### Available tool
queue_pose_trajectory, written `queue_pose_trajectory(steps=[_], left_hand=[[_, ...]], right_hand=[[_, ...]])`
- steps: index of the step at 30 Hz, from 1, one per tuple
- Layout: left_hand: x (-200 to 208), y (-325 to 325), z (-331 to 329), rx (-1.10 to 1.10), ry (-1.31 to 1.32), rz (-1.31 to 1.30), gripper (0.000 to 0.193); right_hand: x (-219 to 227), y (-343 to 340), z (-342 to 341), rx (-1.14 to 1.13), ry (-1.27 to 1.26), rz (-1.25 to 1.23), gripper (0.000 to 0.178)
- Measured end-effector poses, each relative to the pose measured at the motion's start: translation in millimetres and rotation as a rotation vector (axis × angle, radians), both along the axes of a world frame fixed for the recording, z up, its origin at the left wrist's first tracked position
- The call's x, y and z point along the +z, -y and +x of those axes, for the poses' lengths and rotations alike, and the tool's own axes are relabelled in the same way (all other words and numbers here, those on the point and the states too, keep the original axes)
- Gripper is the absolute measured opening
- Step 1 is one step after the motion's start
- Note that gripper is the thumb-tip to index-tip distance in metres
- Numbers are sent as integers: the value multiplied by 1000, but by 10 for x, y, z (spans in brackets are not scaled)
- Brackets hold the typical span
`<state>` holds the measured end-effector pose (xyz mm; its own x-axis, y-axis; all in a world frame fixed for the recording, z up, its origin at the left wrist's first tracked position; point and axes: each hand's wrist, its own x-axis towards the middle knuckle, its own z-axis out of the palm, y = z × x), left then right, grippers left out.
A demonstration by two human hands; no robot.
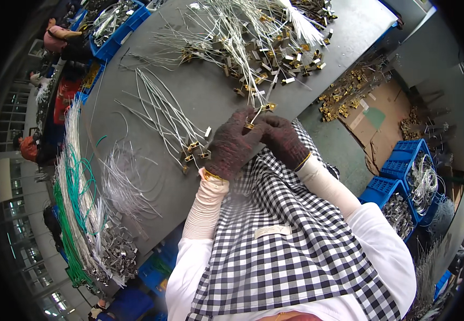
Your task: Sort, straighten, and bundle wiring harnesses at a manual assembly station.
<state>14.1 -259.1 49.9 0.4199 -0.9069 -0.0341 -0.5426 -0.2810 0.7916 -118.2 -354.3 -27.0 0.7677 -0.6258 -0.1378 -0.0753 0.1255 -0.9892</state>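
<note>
My left hand, in a dark knitted glove, is closed round a small brass-coloured metal part with a thin wire, near the table's front edge. Against it, my right hand in a matching glove has its fingers bent and pressed together at the same spot; what they pinch is hidden. Another brass-coloured piece shows just beyond the fingertips, where pale wires run back toward a large pile. Beside my left hand lies a loose bunch of wired metal parts, their wires fanned out to the far left.
A heap of wired metal parts covers the back of the grey table. Clear strands and long white and green wire bundles lie left. Blue crates stand right, near cardboard with brass-coloured parts.
</note>
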Motion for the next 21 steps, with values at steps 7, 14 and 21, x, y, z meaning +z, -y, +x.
queue_pose_trajectory(steps=[7,14,21], left_hand=[[-330,-339,-230,-31,170,23,39],[283,-964,-575,39,66,192,32],[252,-1950,-353,269,131,109,23]], right_hand=[[-185,191,-85,-48,258,608,26],[-493,469,125,139,28,-496,27],[-177,430,104,211,5,-741,21]])
